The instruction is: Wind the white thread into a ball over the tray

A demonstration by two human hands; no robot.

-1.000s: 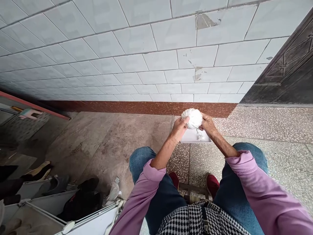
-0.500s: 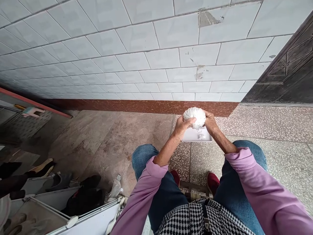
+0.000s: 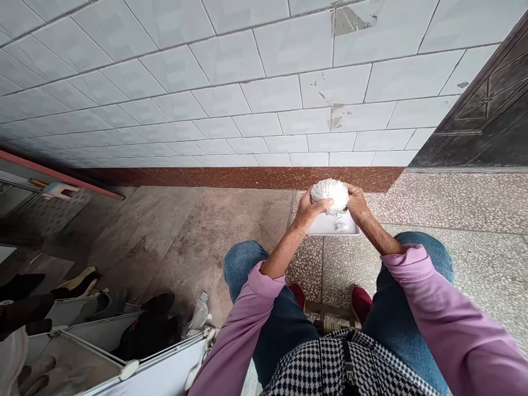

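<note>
No text, label, brand, number or sign can be read.
</note>
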